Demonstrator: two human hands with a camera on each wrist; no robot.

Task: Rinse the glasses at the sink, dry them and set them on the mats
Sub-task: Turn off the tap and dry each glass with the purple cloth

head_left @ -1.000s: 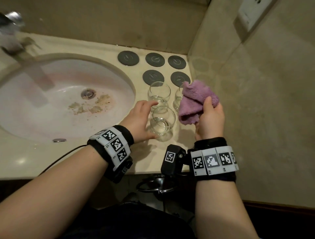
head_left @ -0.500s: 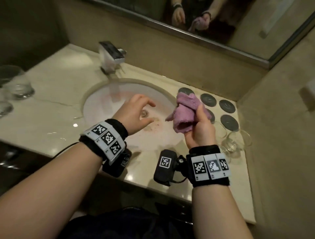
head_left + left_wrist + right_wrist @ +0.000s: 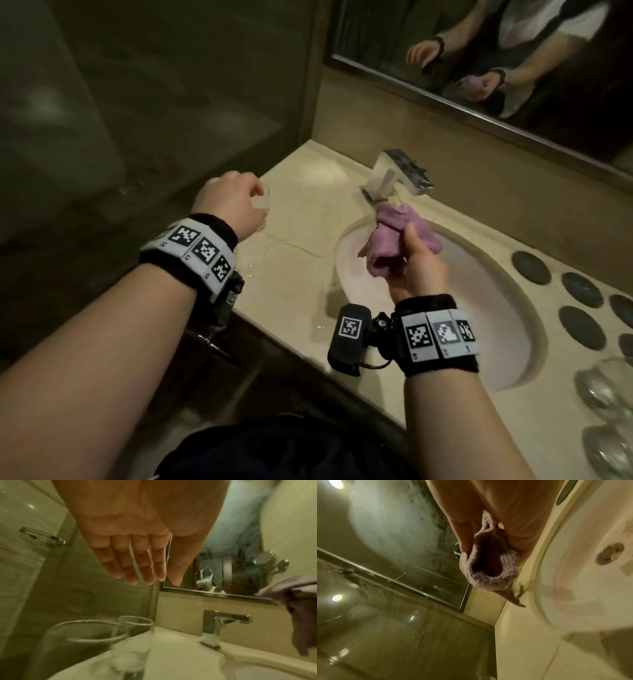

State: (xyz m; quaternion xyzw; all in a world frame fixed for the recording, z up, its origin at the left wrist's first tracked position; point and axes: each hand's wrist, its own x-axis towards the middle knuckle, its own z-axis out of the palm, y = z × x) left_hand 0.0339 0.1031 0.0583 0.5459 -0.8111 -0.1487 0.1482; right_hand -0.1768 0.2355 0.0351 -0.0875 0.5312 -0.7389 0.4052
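Observation:
Two clear glasses (image 3: 85, 641) (image 3: 133, 639) stand at the left end of the counter. In the left wrist view my left hand (image 3: 145, 577) hovers just above them with straight fingers, touching neither. The head view shows that hand (image 3: 233, 202) covering most of one glass (image 3: 262, 202). My right hand (image 3: 416, 270) grips a bunched purple cloth (image 3: 399, 236) over the sink (image 3: 455, 294); the cloth (image 3: 489, 566) is pinched between thumb and fingers. Dark round mats (image 3: 531, 272) lie right of the basin. Two more glasses (image 3: 604, 394) stand near them.
A chrome faucet (image 3: 400, 174) sits behind the basin, off. A mirror (image 3: 496, 58) hangs above the counter's back wall. A glass shower panel (image 3: 137, 120) borders the counter's left end. The counter's front edge (image 3: 291, 346) runs below my wrists.
My left hand left the glass by the mats, crossed the sink and now hovers over the glasses at the counter's left end. The view swung left. My right hand still holds the cloth.

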